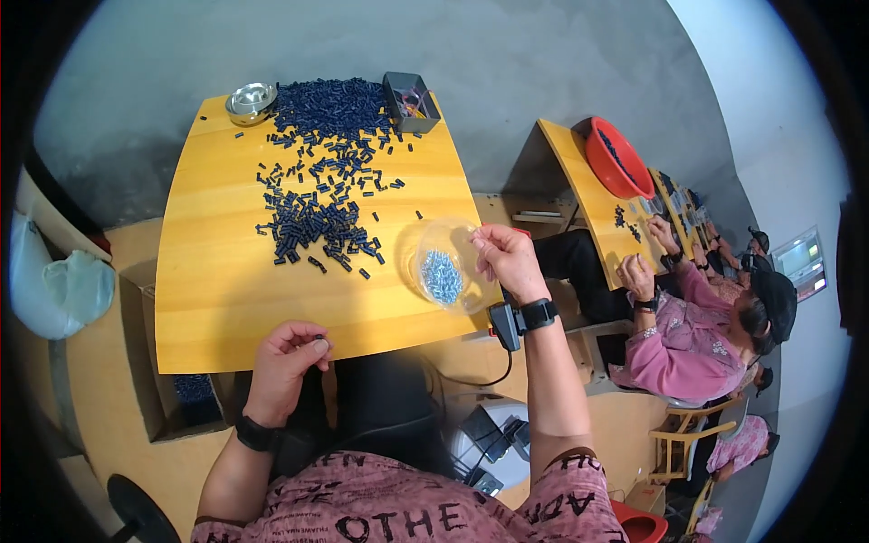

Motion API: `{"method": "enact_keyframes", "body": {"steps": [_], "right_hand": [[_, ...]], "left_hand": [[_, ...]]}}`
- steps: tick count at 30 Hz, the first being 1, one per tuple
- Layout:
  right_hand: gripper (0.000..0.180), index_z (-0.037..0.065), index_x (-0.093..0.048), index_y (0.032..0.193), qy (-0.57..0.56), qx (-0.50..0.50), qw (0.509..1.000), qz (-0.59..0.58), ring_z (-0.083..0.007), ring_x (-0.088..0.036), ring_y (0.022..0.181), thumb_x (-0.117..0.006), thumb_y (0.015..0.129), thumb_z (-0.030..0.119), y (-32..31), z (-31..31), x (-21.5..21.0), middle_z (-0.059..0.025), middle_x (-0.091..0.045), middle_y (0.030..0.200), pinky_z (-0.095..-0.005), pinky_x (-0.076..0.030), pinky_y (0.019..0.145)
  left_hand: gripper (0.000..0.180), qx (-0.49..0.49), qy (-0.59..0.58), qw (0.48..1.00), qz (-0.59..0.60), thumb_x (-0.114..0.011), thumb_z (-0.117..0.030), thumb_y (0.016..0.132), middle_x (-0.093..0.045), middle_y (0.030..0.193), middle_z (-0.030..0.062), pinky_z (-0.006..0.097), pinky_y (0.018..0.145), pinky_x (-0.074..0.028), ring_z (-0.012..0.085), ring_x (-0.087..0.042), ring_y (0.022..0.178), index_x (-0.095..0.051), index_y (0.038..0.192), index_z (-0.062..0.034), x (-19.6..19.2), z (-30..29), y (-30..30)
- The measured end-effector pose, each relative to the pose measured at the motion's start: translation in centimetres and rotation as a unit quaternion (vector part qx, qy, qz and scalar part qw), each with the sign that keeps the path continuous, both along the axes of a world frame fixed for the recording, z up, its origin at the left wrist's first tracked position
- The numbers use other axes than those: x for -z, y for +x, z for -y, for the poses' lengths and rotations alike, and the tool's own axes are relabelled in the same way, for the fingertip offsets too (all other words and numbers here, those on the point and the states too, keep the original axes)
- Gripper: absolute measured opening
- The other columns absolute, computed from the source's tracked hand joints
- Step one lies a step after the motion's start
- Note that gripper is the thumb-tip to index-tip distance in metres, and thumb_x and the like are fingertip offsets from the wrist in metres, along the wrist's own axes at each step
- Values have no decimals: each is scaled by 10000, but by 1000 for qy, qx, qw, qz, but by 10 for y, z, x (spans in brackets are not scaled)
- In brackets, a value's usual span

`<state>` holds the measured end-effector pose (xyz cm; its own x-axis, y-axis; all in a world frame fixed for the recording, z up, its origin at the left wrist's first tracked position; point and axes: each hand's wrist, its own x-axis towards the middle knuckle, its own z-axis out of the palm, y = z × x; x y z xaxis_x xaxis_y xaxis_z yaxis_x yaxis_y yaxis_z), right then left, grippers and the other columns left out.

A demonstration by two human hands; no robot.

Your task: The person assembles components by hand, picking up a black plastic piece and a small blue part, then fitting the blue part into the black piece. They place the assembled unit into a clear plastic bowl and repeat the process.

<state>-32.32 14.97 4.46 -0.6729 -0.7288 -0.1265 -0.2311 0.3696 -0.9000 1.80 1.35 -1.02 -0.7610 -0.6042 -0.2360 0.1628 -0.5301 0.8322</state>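
Near the front edge of the table [208,308], my left hand [282,366] is closed in a pinch. A small dark piece [319,338] shows between its thumb and forefinger. My right hand [511,261] is over the right rim of a clear round bowl [418,271], thumb and fingers pressed together. Whether it grips the rim or a tiny part is hidden. Small silvery metal parts [442,278] lie in the bowl. Loose dark blue-black cylinders [317,226] are scattered in the middle of the table, and a dense heap [330,104] of them lies at the back.
A steel bowl [251,104] stands at the back left, a dark box [412,101] of odds and ends at the back right. To the right, a person in pink [679,362] works at another table with a red basin [618,158]. A crate [192,398] sits below left.
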Motion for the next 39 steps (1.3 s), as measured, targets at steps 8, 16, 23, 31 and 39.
{"method": "enact_keyframes", "body": {"steps": [8,16,23,31,39], "right_hand": [[91,36,-656,964,-65,36,997,27,-70,-593,561,-597,954,103,-10,-18,6,1,-626,693,-211,-432,495],[85,18,-652,949,-54,28,998,7,-71,-599,563,-604,942,88,1,-16,3,-1,-613,635,-223,-449,507],[151,-16,-637,917,65,25,992,-108,-72,-578,530,-620,941,132,12,-17,2,-30,-626,637,-233,-448,476],[103,4,-628,741,-49,-71,847,-524,-342,-634,778,-669,796,80,39,3,-30,-161,-642,779,-415,-511,676],[43,40,-683,765,65,-272,848,-450,-332,-634,740,-691,732,67,48,35,-3,-128,-624,742,-409,-512,677]], "left_hand": [[137,0,3,1000,-1,-646,-20,883,-671,887,71,275,687,-523,148,-631,774,-626,1018,-24,0,0,0],[139,3,-1,1000,-14,-644,-16,884,-670,896,72,273,688,-525,147,-630,773,-626,1021,-24,-1,0,0],[142,2,-8,1000,-11,-642,-11,883,-670,889,76,273,686,-525,148,-631,772,-626,1024,-22,1,-1,-1],[152,-4,0,1000,-6,-658,-3,874,-683,897,86,273,692,-535,143,-644,782,-635,1024,-3,-1,-2,-2],[153,0,-7,1000,-2,-650,-6,875,-678,900,83,278,699,-532,151,-640,787,-631,1027,-15,0,0,-1]]}}
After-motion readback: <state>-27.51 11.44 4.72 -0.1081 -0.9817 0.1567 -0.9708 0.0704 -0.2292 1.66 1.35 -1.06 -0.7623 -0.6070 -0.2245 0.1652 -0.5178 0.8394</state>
